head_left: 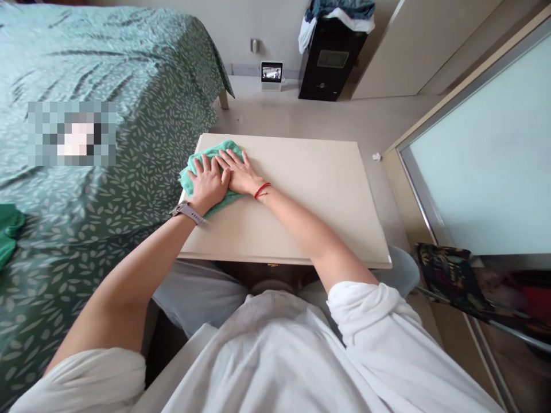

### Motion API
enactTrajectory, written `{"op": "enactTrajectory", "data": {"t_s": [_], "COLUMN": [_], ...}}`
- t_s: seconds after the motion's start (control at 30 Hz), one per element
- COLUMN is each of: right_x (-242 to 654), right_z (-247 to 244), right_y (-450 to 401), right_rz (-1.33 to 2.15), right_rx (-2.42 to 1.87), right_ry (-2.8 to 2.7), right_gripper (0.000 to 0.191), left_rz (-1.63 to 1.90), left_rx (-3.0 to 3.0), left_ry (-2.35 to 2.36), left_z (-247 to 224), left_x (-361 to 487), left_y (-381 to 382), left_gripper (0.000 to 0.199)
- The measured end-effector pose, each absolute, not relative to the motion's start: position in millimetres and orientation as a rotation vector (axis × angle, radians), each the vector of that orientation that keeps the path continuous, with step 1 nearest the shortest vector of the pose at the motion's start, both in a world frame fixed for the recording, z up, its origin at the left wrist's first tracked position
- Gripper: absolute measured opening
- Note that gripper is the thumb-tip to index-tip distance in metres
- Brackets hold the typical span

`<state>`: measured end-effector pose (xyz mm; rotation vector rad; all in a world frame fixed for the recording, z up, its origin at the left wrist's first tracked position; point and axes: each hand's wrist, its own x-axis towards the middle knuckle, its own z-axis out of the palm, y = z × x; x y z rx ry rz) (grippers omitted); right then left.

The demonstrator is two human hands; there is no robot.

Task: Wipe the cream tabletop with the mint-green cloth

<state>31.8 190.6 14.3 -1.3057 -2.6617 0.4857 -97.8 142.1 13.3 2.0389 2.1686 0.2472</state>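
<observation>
A folded green cloth [210,152] lies on the far left corner of a small cream table [314,189]. My left hand [209,182] rests flat on the cloth with its fingers spread, and a watch is on that wrist. Beside it, touching it near the thumb, my right hand [238,172] also lies palm down on the cloth with fingers stretched out. A red string bracelet [262,190] circles the right wrist. The palms hide the middle of the cloth.
A bed with a green leaf-patterned sheet [142,132] stands close on the left, a green fabric piece [9,232] on it. A small screen [271,74] and a black cabinet [330,63] topped with clothes stand by the wall. A frosted panel [486,149] is on the right.
</observation>
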Motion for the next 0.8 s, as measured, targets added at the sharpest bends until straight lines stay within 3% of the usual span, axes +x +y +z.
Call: {"op": "enactTrajectory", "data": {"t_s": [0.3, 0.8], "right_x": [131.0, 330.7], "right_z": [11.0, -14.1], "right_y": [190.2, 139.1], "right_rz": [0.506, 0.227], "right_rx": [-1.485, -2.319], "right_ry": [-2.541, -1.749], "right_gripper": [0.074, 0.072], "left_rz": [0.217, 0.187], "left_rx": [2.160, 2.605], "left_ry": [2.030, 1.110], "left_z": [15.7, 14.3], "left_x": [-3.3, 202.7], "left_y": [155.4, 191.0], "left_gripper": [0.081, 0.071]}}
